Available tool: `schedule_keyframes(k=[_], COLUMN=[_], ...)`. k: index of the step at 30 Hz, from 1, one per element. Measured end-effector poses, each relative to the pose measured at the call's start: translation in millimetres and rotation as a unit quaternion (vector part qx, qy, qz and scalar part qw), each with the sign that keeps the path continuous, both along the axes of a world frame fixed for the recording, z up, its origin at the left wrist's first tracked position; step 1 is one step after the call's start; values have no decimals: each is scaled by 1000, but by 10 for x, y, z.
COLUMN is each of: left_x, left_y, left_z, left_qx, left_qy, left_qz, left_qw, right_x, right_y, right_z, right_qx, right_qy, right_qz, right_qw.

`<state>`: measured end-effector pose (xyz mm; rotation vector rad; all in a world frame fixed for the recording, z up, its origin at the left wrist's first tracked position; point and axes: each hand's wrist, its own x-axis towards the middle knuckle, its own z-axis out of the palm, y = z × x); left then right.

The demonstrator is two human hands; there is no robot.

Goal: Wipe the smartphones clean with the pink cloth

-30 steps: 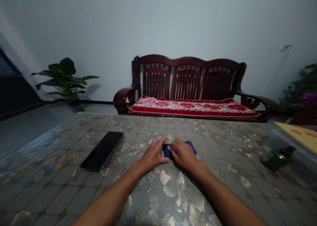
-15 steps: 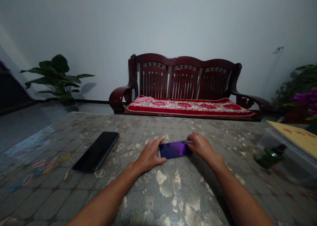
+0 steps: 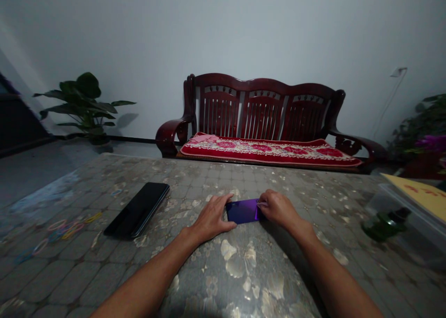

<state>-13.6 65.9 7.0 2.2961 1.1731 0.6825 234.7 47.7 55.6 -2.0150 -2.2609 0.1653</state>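
1. We could read no word, brand or number anywhere in the view.
2. On the yellow sheet (image 3: 423, 198) at the far right, we saw a row of red characters (image 3: 412, 188), too blurred and slanted for us to make out.
3. On the back of the purple phone (image 3: 245, 212), near its left end, we noticed a tiny pale mark (image 3: 233, 204), too small to tell whether it was lettering.

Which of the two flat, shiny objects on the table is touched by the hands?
The smaller blue-purple object: the left hand holds its left end and the right hand covers its right end. The larger black object lies apart, farther left, untouched.
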Motion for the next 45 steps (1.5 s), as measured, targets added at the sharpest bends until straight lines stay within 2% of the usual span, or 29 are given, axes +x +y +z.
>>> schedule_keyframes(k=[8, 15, 19, 25, 35, 45], left_x=[-8, -9, -8, -11, -12, -11], left_y=[1, 5, 5, 23, 15, 11], left_z=[-20, -26, -15, -65, -48, -30], left_qx=[-1, -1, -4, -5, -8, -17], left_qy=[-8, -8, -5, -20, -24, -17], left_qz=[3, 4, 6, 7, 6, 2], left_qw=[1000, 1000, 1000, 1000, 1000, 1000], right_x=[77, -22, 114, 320, 329, 299], right_y=[46, 48, 89, 127, 218, 308], right_z=[-10, -49, -37, -52, -181, -225], right_qx=[-2, -3, -16, 19, 60, 94], right_qy=[-15, 10, -10, -22, 4, 57], right_qz=[-52, -22, -62, -75, -1, 76], right_qw=[999, 1000, 998, 997, 998, 991])
